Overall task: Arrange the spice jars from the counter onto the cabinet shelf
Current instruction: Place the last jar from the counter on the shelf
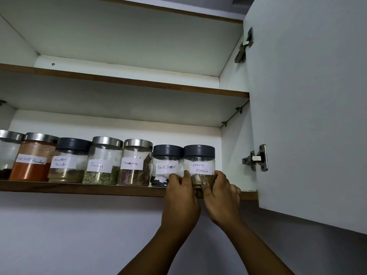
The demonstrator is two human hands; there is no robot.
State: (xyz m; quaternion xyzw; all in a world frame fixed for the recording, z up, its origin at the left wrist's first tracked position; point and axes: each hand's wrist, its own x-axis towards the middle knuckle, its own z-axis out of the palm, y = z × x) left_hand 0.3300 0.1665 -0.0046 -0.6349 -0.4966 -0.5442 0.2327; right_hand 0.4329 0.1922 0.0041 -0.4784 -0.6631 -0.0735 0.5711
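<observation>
Nearest to me, the left hand (181,195) and the right hand (221,195) are curling round the lower part of the Garam Masala jar (199,163), fingers and thumbs wrapping its sides. That jar is standing upright at the near edge of the lower shelf (79,188), ending the row on the right, just beside the Black Pepper jar (166,165); the hands are hiding its base. Going leftward I am reading Cinnamon (135,161), Fennel (103,161), coriander powder (69,161) and red chilli powder (33,157), plus 1 cut-off jar (8,153). The cabinet door (307,116) is hanging open at right, with the upper shelf (119,80) above.
</observation>
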